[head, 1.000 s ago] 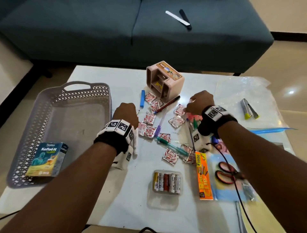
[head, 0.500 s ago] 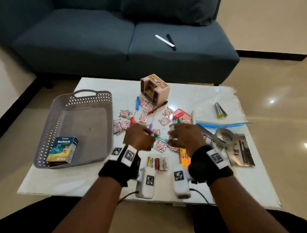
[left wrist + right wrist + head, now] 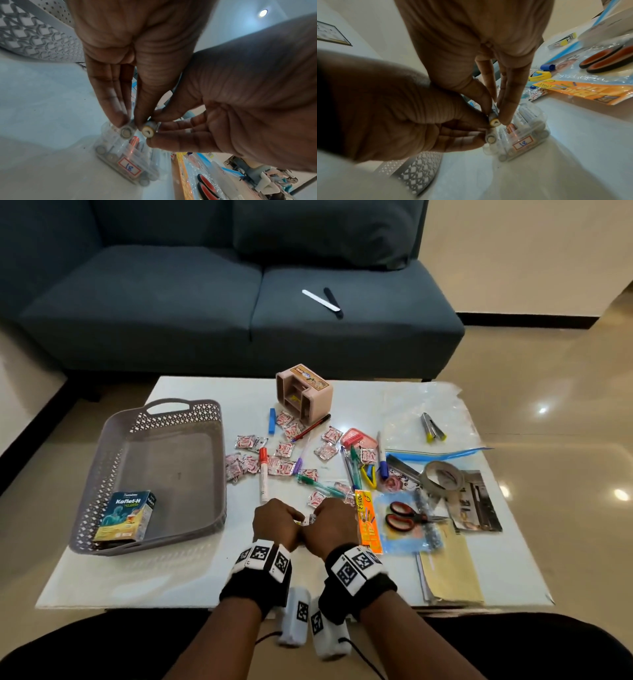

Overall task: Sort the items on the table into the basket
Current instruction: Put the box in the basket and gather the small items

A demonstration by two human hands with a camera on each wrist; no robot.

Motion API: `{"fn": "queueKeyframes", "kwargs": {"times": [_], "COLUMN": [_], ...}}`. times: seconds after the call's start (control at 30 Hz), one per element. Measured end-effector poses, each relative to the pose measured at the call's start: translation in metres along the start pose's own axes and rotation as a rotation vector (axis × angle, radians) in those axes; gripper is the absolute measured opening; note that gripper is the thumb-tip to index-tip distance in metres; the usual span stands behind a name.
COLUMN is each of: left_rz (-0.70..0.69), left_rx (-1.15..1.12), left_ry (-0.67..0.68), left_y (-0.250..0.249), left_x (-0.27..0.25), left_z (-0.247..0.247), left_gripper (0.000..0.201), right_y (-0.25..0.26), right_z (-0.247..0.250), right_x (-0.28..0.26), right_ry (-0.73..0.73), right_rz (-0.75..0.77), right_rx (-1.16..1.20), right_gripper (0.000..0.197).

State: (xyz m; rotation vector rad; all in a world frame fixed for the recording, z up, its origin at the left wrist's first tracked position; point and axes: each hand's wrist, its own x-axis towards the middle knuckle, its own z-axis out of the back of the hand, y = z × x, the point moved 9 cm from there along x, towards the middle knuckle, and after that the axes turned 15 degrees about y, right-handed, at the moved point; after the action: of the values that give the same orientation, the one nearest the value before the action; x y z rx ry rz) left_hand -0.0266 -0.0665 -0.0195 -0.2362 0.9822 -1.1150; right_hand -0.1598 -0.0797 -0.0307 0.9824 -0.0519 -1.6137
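Both hands are now sitting together at the table's near edge, closer in than a moment ago. Left hand is pinching one battery, right hand is pinching another, just above the clear battery pack. Basket is off to the left.

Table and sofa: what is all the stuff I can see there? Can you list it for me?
table: one, white, before the sofa
sofa: one, dark blue, behind the table
nail files: two, white and black, on the sofa
basket: one, grey, table's left
medicine box: one, blue-green, inside the basket
sachets: many, red-white, mid-table
pens and markers: several, mixed, among the sachets
organiser: one, pink, far middle
scissors: one pair, red-black handles, right
tape roll: one, greyish, right
orange pack: one, beside the scissors
battery case: one, clear, under the hands
left hand: pinches white-ended battery
right hand: pinches yellow-ended battery
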Motion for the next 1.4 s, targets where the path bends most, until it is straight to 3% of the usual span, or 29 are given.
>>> {"fn": "queueKeyframes", "kwargs": {"times": [0.23,0.87,1.0,1.2,1.4], "left_rz": [-0.010,0.064,0.011,-0.111,-0.119], "left_rx": [0.016,0.085,-0.018,-0.024,-0.035], "left_ry": [-0.062,-0.119,-0.076,0.024,0.072], "left_y": [-0.003,0.016,0.022,0.015,0.016], "left_x": [0.008,0.019,0.022,0.023,0.023], "left_z": [-0.001,0.011,0.016,0.003,-0.003], "left_gripper": [0.021,0.011,0.019,0.029,0.031], "right_y": [-0.010,-0.008,-0.007,0.002,0.006], "right_z": [-0.004,-0.004,-0.006,-0.011,-0.012], "right_x": [0.015,0.014,0.014,0.015,0.014], "right_ry": [-0.008,-0.010,-0.033,-0.026,0.005], "right_rz": [0.000,0.017,0.017,0.046,0.058], "right_rx": [-0.037,-0.130,-0.144,-0.241,-0.314], "right_gripper": [0.045,0.039,0.032,0.038,0.035]}}
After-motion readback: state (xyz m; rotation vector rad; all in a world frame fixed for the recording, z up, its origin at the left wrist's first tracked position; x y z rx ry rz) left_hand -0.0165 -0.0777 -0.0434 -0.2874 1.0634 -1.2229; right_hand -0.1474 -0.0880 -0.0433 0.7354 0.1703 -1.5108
